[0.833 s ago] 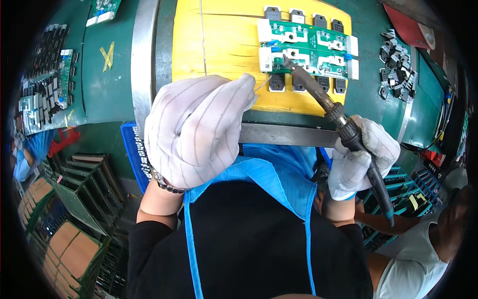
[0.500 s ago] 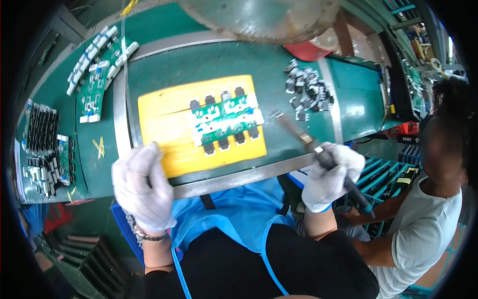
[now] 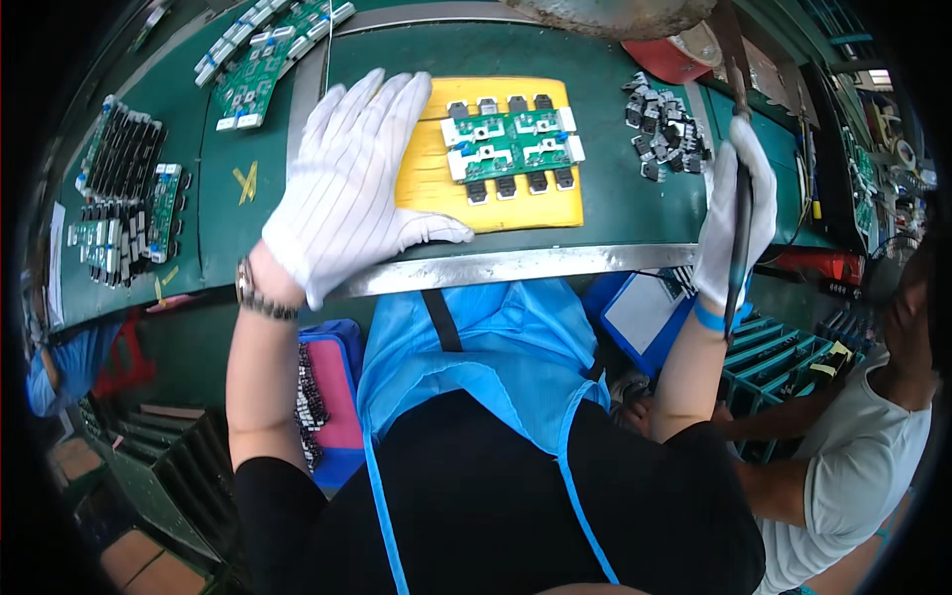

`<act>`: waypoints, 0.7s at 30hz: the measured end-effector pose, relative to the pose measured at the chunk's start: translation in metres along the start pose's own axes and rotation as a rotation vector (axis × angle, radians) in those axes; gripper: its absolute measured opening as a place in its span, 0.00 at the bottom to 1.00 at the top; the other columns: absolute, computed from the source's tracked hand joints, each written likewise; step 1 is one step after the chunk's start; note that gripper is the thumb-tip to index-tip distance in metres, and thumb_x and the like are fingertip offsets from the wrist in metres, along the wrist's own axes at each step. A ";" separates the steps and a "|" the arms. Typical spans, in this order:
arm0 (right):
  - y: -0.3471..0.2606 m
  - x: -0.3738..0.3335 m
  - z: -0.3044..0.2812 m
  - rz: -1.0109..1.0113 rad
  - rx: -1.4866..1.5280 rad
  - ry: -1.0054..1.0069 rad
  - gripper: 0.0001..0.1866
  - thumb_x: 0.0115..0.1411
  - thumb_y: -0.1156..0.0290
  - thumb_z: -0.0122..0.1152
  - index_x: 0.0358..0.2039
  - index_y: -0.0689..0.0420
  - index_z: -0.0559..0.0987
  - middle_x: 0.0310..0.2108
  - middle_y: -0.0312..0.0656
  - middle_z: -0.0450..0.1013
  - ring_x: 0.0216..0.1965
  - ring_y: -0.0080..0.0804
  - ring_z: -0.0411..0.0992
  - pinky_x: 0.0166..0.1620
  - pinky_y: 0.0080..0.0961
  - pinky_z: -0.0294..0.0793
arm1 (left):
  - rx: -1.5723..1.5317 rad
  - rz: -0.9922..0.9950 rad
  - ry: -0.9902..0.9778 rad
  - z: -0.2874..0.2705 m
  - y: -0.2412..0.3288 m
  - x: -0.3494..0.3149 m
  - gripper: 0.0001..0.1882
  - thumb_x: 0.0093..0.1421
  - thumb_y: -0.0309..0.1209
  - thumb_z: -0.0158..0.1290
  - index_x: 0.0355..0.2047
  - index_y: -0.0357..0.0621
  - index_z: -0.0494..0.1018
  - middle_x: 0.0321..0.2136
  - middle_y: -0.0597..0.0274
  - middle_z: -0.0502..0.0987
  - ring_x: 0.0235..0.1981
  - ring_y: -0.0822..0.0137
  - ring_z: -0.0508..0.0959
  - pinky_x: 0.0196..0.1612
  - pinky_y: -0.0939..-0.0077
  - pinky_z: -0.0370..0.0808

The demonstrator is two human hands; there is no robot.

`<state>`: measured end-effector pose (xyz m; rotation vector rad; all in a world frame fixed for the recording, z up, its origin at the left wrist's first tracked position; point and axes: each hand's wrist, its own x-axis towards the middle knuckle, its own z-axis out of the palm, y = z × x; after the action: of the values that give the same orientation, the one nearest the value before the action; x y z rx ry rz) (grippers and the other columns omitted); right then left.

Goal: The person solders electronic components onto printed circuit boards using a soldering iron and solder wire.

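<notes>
My left hand (image 3: 347,183), in a white striped glove, lies with its fingers spread over the left part of a yellow board (image 3: 535,214). On the right part of that board rests a green circuit board (image 3: 514,146) with white blocks at its ends and black components along its upper and lower edges. My right hand (image 3: 761,203), also gloved, is wrapped round the dark handle of what looks like a soldering iron (image 3: 741,203). The iron points upward and away from me, right of the loose parts and apart from the circuit board.
Loose black components (image 3: 666,134) lie heaped on the green table (image 3: 397,45). More circuit boards (image 3: 253,84) are at the far left, with stacked boards (image 3: 119,154) nearer. A metal strip (image 3: 516,266) edges the table. Another person (image 3: 853,476) sits at the right, by a teal rack (image 3: 769,362).
My left hand has moved forward and opened out flat over the yellow board. My right hand has swung the iron rightward and upright, away from the circuit board. The view has shifted.
</notes>
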<state>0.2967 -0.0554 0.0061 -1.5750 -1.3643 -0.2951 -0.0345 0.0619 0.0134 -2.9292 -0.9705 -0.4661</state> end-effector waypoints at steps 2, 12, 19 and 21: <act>-0.029 -0.035 0.001 0.272 0.227 -0.049 0.16 0.64 0.83 0.59 0.51 0.59 0.78 0.46 0.45 0.78 0.41 0.29 0.78 0.44 0.26 0.80 | 0.028 0.038 -0.023 0.009 -0.015 0.002 0.65 0.40 0.74 0.58 0.67 0.38 0.57 0.61 0.44 0.67 0.66 0.48 0.64 0.70 0.49 0.51; -0.063 -0.053 0.026 -0.251 0.120 -0.358 0.29 0.45 0.75 0.76 0.50 0.52 0.77 0.40 0.42 0.79 0.38 0.43 0.78 0.41 0.32 0.78 | 0.067 0.008 0.116 0.011 -0.030 0.015 0.29 0.60 0.54 0.59 0.49 0.43 0.72 0.43 0.51 0.79 0.47 0.51 0.78 0.58 0.55 0.69; -0.044 -0.034 0.039 -0.396 -0.036 -0.368 0.26 0.49 0.75 0.68 0.51 0.49 0.78 0.32 0.39 0.75 0.31 0.39 0.74 0.34 0.33 0.73 | -0.176 -0.197 0.066 0.005 -0.031 0.011 0.18 0.65 0.46 0.56 0.35 0.41 0.73 0.28 0.53 0.80 0.28 0.53 0.80 0.32 0.63 0.75; -0.038 -0.027 0.043 -0.402 -0.038 -0.405 0.25 0.51 0.75 0.66 0.52 0.49 0.78 0.32 0.39 0.75 0.31 0.38 0.74 0.34 0.32 0.73 | -0.191 -0.251 0.036 0.000 -0.031 0.010 0.17 0.66 0.44 0.56 0.35 0.41 0.73 0.27 0.53 0.79 0.28 0.54 0.80 0.31 0.64 0.75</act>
<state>0.2380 -0.0436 -0.0144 -1.4287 -2.0061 -0.2508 -0.0448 0.0935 0.0136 -2.9604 -1.3702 -0.6516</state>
